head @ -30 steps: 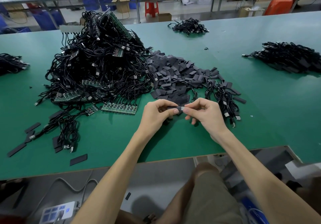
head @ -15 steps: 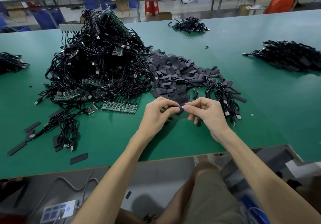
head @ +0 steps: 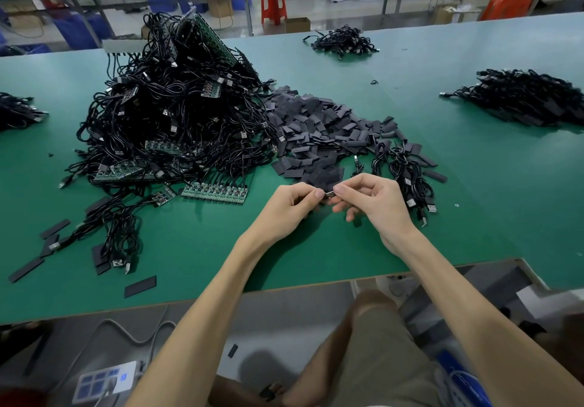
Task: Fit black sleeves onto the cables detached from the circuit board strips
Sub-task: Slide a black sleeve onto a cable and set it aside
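My left hand (head: 292, 206) and my right hand (head: 373, 203) meet above the green table (head: 316, 258) near its front edge. Between their fingertips is a small cable plug with a black sleeve (head: 328, 194); my left hand pinches the sleeve end and my right hand pinches the metal plug end. How far the sleeve sits on the cable is hidden by the fingers. A heap of loose black sleeves (head: 322, 135) lies just behind my hands. A big tangle of black cables with green circuit board strips (head: 177, 116) rises at the left.
Detached cables (head: 407, 173) lie right of my hands. More cable piles sit at the far right (head: 524, 97), the back (head: 344, 41) and the left edge (head: 19, 111). A green board strip (head: 215, 192) and stray sleeves (head: 140, 286) lie at the front left.
My hands stayed together at the same spot; the fingertips worked the sleeve and plug slightly, with the plug's metal end now showing between them.
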Demonstrator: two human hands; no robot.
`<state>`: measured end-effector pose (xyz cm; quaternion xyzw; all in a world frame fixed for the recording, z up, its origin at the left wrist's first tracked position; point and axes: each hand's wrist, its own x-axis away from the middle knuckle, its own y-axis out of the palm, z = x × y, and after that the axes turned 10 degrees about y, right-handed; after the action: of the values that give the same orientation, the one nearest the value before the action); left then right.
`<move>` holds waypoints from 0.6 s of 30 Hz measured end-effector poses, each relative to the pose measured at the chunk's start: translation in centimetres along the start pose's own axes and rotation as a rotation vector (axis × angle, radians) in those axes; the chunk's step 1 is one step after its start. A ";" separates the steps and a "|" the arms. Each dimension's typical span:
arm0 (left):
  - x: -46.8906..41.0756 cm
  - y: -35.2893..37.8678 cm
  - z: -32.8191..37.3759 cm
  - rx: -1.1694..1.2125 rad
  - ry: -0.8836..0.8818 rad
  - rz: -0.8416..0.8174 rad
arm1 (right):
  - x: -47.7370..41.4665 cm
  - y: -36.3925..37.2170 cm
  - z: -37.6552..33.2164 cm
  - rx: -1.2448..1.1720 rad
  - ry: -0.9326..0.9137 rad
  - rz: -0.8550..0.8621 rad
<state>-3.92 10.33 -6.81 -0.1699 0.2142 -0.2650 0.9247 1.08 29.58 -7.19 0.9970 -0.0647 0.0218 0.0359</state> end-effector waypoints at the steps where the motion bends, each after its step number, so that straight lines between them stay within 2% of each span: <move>1: 0.0 0.0 0.0 -0.007 0.006 -0.012 | 0.0 0.0 0.0 -0.001 0.000 0.001; 9: -0.1 -0.1 -0.3 -0.023 0.045 -0.061 | -0.2 0.3 0.5 0.080 -0.003 -0.039; 18: 0.0 0.0 -0.6 0.038 0.043 0.038 | -0.2 0.3 0.4 0.065 -0.030 0.001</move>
<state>-4.22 10.19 -7.34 -0.1425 0.2320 -0.2548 0.9279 0.86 29.33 -7.56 0.9978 -0.0649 0.0091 0.0023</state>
